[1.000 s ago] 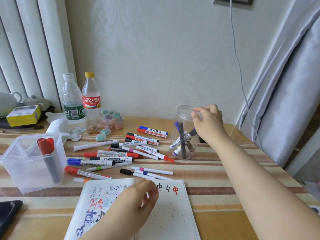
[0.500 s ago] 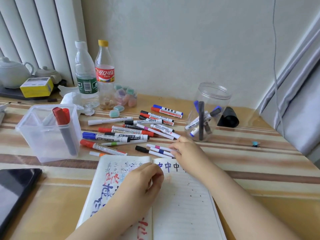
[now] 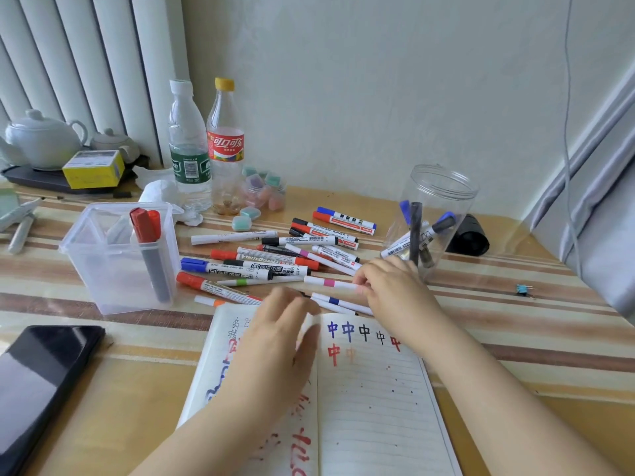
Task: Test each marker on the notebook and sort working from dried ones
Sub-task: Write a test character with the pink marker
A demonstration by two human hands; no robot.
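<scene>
At nine o'clock: clear square plastic tub (image 3: pixel 113 255), two red-capped markers upright inside, looks to be one of the two sorted lots. Centre, about eleven o'clock of the notebook: loose heap of untested whiteboard markers (image 3: pixel 271 259) with red, blue and black caps, lying flat on the striped table (image 3: pixel 481 345).

At six o'clock: open lined notebook (image 3: pixel 371 400), row of test characters in blue, black and red across the top of the right page. Left hand (image 3: pixel 275 341) now lifted off the left page and reaching up toward the heap, fingers loosely extended, nothing plainly held; motion blur at the fingertips, so contact with a marker possibly there, cannot be told.

Right hand (image 3: pixel 391 290), a second ago up at the jar rim, now down at the near edge of the heap, fingertips pinching the end of a slim white marker with a pink band (image 3: pixel 326 282), still lying on the table. Meaning: previous marker sorted, next one picked for testing.

At two o'clock: tall clear round plastic jar (image 3: pixel 429 218), several blue and black markers leaning inside, likely the other lot.
</scene>
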